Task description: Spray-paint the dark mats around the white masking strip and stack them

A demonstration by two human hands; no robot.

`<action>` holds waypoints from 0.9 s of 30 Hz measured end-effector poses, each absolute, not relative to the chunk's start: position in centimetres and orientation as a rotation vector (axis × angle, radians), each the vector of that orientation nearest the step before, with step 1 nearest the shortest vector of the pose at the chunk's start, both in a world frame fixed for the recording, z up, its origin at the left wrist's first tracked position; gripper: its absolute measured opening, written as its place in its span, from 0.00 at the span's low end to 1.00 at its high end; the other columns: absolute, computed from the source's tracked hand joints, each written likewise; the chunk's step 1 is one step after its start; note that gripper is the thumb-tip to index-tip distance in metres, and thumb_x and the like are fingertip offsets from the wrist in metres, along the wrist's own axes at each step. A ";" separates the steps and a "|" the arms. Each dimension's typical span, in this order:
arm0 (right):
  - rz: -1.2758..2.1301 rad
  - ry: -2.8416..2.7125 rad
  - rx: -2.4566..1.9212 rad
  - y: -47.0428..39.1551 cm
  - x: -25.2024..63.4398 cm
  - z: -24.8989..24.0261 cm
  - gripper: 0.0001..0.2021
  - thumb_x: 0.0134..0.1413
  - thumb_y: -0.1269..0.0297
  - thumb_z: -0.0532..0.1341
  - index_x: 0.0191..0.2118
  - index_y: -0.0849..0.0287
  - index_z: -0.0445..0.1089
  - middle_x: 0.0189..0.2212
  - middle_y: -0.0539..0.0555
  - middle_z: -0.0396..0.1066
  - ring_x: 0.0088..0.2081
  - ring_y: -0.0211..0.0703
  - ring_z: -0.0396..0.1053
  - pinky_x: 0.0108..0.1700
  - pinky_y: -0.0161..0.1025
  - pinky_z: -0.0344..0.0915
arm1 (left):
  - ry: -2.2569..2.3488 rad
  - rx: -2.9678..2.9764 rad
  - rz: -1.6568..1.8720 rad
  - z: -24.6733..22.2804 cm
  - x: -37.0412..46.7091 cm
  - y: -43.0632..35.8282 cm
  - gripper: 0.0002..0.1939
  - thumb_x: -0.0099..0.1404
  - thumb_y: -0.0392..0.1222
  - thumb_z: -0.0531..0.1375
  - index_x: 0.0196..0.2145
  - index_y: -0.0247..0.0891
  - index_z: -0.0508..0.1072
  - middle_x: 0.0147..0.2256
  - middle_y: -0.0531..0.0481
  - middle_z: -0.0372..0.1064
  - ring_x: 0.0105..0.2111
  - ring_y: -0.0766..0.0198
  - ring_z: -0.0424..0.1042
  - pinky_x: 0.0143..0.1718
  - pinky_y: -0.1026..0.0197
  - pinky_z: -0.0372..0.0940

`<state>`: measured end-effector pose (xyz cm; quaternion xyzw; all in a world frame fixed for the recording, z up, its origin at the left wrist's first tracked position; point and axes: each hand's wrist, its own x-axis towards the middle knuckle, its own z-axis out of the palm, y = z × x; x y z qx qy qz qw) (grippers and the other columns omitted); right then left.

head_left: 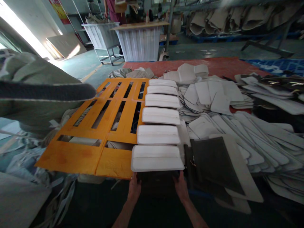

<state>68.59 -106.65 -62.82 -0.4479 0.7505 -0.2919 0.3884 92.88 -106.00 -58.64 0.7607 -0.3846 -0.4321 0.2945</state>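
Observation:
A row of several white rounded panels lies along the right edge of an orange slotted board (80,154). The nearest white panel (157,158) is at the front of the row. Just below it, a dark piece (158,183) is held between my two hands. My left hand (134,189) grips its left side and my right hand (181,189) its right side, both with fingers closed round the edges. The dark piece's lower part fades into shadow.
Stacks of pale cut pieces (220,126) spread to the right, beside a dark sheet (213,158). Grey-green fabric (42,72) bulks at the left. White bins (140,44) stand behind, with a person (111,11) in a dark red top.

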 end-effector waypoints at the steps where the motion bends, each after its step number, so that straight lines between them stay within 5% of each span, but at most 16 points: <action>1: -0.728 1.948 -1.106 -106.8 68.6 -63.1 0.30 0.48 0.60 0.50 0.57 0.72 0.50 0.50 0.69 0.64 0.50 0.55 0.65 0.49 0.44 0.61 | -1.033 2.053 -1.133 -58.5 92.7 -106.0 0.35 0.52 0.29 0.51 0.58 0.30 0.48 0.44 0.40 0.69 0.46 0.57 0.68 0.50 0.56 0.59; 5: -0.655 2.047 -1.015 -107.1 68.5 -64.0 0.23 0.47 0.60 0.51 0.46 0.73 0.61 0.41 0.71 0.70 0.44 0.59 0.69 0.46 0.47 0.63 | -1.043 2.170 -1.043 -58.2 92.0 -105.9 0.38 0.56 0.33 0.51 0.61 0.29 0.37 0.36 0.44 0.69 0.39 0.57 0.70 0.43 0.57 0.62; 8: -0.627 2.064 -0.999 -107.5 68.8 -64.5 0.19 0.47 0.62 0.51 0.43 0.70 0.65 0.39 0.69 0.72 0.42 0.57 0.70 0.45 0.47 0.63 | -1.024 2.244 -0.958 -58.4 91.5 -105.7 0.36 0.56 0.35 0.52 0.60 0.29 0.41 0.35 0.45 0.66 0.37 0.57 0.70 0.43 0.55 0.62; 14: -0.607 2.090 -1.005 -106.3 68.9 -62.5 0.19 0.47 0.68 0.49 0.44 0.67 0.66 0.39 0.64 0.73 0.43 0.52 0.70 0.47 0.43 0.63 | -0.992 2.269 -0.790 -57.5 90.9 -105.1 0.36 0.52 0.38 0.55 0.57 0.27 0.47 0.36 0.46 0.62 0.42 0.54 0.65 0.47 0.52 0.60; 18: -0.732 2.151 -1.097 -103.7 62.7 -58.5 0.24 0.51 0.61 0.46 0.52 0.69 0.61 0.46 0.64 0.68 0.46 0.49 0.67 0.49 0.41 0.61 | -0.922 2.231 -0.789 -55.9 90.4 -103.1 0.33 0.50 0.42 0.54 0.54 0.31 0.53 0.35 0.47 0.61 0.36 0.55 0.66 0.44 0.50 0.62; 23: -0.810 2.723 -1.065 -103.6 47.4 -55.1 0.35 0.46 0.58 0.52 0.58 0.75 0.50 0.56 0.72 0.55 0.58 0.61 0.52 0.56 0.52 0.50 | -0.944 1.995 -1.082 -56.4 87.3 -99.5 0.26 0.43 0.43 0.57 0.43 0.40 0.63 0.32 0.50 0.64 0.30 0.56 0.66 0.43 0.50 0.62; 27: -0.612 2.760 -0.696 -105.3 39.3 -56.4 0.40 0.41 0.51 0.58 0.55 0.81 0.54 0.50 0.85 0.58 0.51 0.75 0.59 0.42 0.62 0.58 | -0.977 1.920 -1.250 -57.3 83.5 -97.3 0.22 0.43 0.40 0.57 0.40 0.41 0.68 0.35 0.47 0.65 0.36 0.54 0.66 0.43 0.52 0.62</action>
